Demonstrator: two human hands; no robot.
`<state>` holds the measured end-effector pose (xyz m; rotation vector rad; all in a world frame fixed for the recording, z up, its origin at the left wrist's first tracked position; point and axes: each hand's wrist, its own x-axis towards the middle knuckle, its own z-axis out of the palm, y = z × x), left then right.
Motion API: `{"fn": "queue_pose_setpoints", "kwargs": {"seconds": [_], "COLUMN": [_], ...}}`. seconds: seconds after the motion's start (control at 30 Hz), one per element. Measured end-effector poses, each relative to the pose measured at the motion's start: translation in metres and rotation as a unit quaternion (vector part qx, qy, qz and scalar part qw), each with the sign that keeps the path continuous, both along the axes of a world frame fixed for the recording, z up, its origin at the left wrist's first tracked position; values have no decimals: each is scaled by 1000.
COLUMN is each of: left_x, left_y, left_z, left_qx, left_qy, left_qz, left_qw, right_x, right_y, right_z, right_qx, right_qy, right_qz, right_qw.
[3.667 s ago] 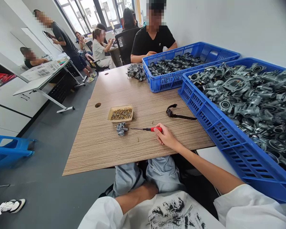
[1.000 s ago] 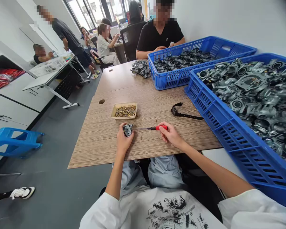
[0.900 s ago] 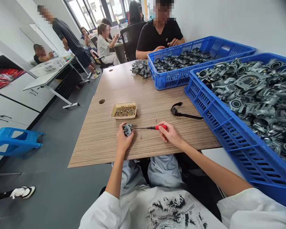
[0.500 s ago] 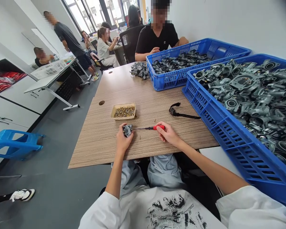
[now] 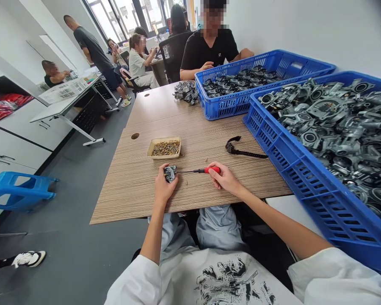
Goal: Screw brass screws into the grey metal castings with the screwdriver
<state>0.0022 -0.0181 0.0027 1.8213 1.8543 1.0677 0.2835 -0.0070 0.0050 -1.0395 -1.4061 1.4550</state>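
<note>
My left hand (image 5: 166, 186) is closed around a small grey metal carburetor body (image 5: 170, 173) near the table's front edge. In my right hand (image 5: 222, 177) is a screwdriver (image 5: 211, 170) with a red handle and a dark shaft. It lies level, its tip reaching the right side of the carburetor body; the exact contact point is too small to make out. One small brass-coloured piece (image 5: 187, 182) is on the table below the shaft, and another brass piece (image 5: 206, 159) lies above the handle. Beyond my left hand stands a cream tray (image 5: 150, 153) full of small brass and silver pieces.
A black wristwatch (image 5: 231, 148) lies right of centre. Two blue crates, a near crate (image 5: 292, 169) and a far crate (image 5: 211, 111), hold many metal parts along the right. More metal parts (image 5: 186, 92) are piled beside the far crate. A person in black (image 5: 206, 53) sits across the table.
Both hands, the carburetor body and the screwdriver stay in nearly the same place. The camera view has shifted very slightly. The standing person in the background has shifted a little.
</note>
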Motion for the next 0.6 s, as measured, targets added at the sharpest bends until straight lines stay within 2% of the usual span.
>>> {"fn": "queue_pose_setpoints", "kwargs": {"seconds": [0.3,0.6], "left_x": [-2,-2], "left_y": [0,-1], "left_z": [2,2], "left_qx": [-2,-2], "left_qy": [-9,-15], "left_qz": [-20,-18], "left_qw": [1000,1000], "right_x": [-1,1], "right_y": [-7,-4], "right_z": [7,3], "right_qx": [5,-7], "right_qy": [-49,-27], "right_qz": [-1,9], "right_qw": [999,1000]}}
